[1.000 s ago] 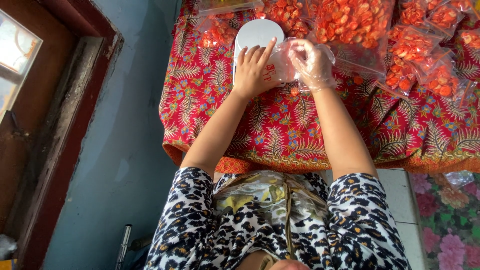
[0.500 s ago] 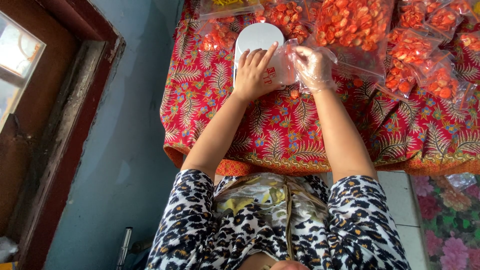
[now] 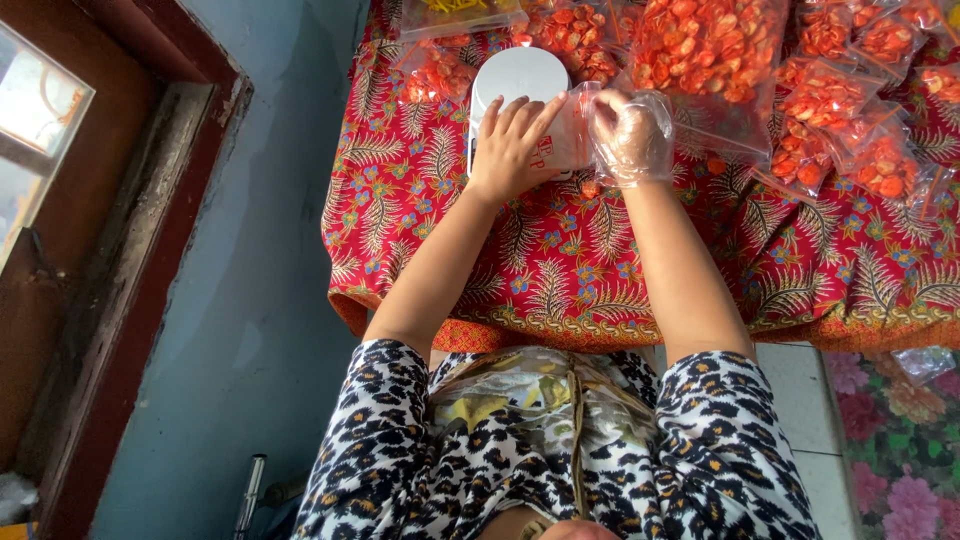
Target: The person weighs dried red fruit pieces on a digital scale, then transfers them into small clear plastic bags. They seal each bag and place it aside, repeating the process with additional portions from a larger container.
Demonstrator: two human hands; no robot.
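Since half a second ago almost nothing changes: both hands stay on the same small bag over the scale, and only the view shifts a little.

The left hand (image 3: 512, 145) is bare and lies with fingers spread on the small clear bag (image 3: 562, 140), pressing it down on the white scale (image 3: 515, 75). The right hand (image 3: 630, 135), which wears a thin clear plastic glove, is curled and pinches the right edge of this bag (I cannot tell how tightly). So both hands hold the same bag, and it lies between them, partly on the near end of the scale.

Beyond the right hand stands a big clear bag of orange snacks (image 3: 705, 50). To the right of that hand lie several small filled bags (image 3: 825, 95) with the same orange pieces. Under everything is a red cloth with leaf pattern (image 3: 560, 270), which covers the table in front of the person.
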